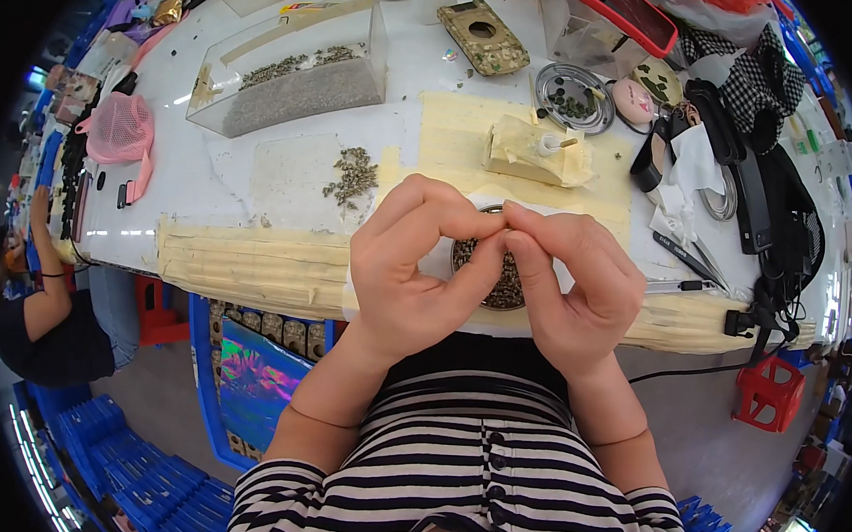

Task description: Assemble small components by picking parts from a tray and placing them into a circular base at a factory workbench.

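My left hand (416,266) and my right hand (579,284) meet at the fingertips, thumbs and forefingers pinched together. Whatever is between them is too small or too hidden to name. Just below the fingers sits a round dish (502,287) full of small brownish metallic pieces, partly covered by both hands. Beyond the hands stands a block wrapped in cream tape (533,154), with a small white part and a thin stick on top. A loose pile of similar small pieces (352,175) lies to the left of the block.
A see-through box (300,91) holds many small grey pieces. Behind are a camouflage-patterned case (504,56) and a round dish with dark green bits (574,100). Tweezers (682,251) and black straps (752,196) lie right; a pink mesh pouch (120,130) lies left. Another person (52,328) sits at far left.
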### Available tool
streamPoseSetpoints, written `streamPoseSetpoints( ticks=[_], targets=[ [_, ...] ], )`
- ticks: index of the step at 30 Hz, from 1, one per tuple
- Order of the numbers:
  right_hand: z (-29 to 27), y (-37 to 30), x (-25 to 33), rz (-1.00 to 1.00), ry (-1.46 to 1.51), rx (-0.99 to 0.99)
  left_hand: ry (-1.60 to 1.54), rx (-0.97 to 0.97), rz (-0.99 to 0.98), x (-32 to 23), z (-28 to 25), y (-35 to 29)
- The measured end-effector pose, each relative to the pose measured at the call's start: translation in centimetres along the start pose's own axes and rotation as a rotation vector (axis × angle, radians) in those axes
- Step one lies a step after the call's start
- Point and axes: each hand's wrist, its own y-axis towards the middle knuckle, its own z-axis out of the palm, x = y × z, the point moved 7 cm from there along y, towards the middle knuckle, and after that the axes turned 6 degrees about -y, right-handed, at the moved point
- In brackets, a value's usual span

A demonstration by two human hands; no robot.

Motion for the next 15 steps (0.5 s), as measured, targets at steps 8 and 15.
streamPoseSetpoints(
  ticks=[8,15],
  targets=[
    [1.5,-1.1,-2.8,0.579,0.803,0.149,0.343,-0.019,0.436,-3.2,0.9,-0.8],
    [-0.3,-0.1,0.1,-0.038,0.015,0.005,0.076,-0.001,0.068,-0.7,0.4,-0.1]
  ],
)
